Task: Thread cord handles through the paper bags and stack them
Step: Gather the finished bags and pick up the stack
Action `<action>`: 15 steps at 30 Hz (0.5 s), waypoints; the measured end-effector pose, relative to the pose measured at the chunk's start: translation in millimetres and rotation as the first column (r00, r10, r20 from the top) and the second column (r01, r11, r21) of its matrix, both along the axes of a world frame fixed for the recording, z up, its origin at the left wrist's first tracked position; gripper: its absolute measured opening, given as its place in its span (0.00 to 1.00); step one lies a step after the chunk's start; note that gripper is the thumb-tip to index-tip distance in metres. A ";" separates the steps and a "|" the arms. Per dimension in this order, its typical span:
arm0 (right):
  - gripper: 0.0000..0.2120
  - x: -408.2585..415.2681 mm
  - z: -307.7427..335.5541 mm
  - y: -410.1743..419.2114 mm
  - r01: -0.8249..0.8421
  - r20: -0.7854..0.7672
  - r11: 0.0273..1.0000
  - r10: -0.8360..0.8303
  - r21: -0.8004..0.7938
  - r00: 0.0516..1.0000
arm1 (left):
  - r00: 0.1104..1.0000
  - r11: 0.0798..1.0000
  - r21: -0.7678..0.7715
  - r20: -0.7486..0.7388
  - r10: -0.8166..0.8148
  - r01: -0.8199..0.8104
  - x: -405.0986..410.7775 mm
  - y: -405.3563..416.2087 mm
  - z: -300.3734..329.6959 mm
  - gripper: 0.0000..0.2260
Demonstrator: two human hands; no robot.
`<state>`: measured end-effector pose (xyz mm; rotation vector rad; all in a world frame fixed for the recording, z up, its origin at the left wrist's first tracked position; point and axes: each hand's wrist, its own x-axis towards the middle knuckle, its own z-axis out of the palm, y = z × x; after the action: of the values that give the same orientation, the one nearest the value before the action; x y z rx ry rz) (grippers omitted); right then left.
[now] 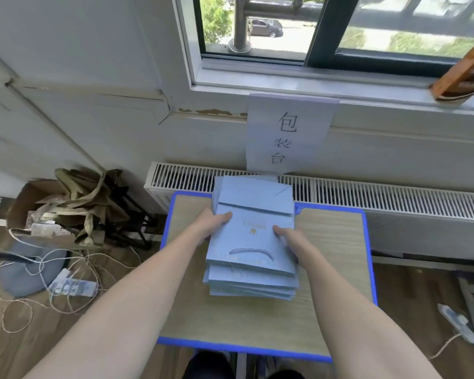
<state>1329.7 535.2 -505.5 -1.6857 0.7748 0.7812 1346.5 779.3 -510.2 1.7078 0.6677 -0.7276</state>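
Observation:
A stack of flat light-blue paper bags lies on the small wooden table with a blue rim. The top bag carries a gold logo, and a cord handle lies curved across its near end. My left hand grips the stack's left edge with the thumb on top. My right hand grips the right edge the same way. The fingers under the stack are hidden.
A radiator runs along the wall behind the table, under a paper sign and a window. On the floor at left sit a cardboard box of crumpled brown paper, loose string and a power strip.

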 end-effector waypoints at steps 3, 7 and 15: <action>0.25 -23.0 5.0 -12.7 -0.042 -0.112 0.999 0.038 -0.033 0.993 | 1.000 0.999 -0.030 -0.007 0.027 -0.027 -23.2 -13.6 3.1 0.32; 0.34 -25.9 15.4 -29.3 -0.211 -0.247 0.969 0.175 -0.129 0.953 | 0.998 0.994 0.100 0.042 -0.046 0.042 -57.7 -42.0 3.8 0.31; 0.45 35.2 40.8 -11.0 -0.562 -0.002 0.545 0.717 -0.622 0.697 | 0.997 0.888 0.459 0.046 -0.054 0.027 -58.2 -67.5 27.9 0.34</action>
<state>1364.9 524.2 -464.7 -2.6667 0.1546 0.8323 1288.3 711.8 -482.3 2.1736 0.8116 -0.5723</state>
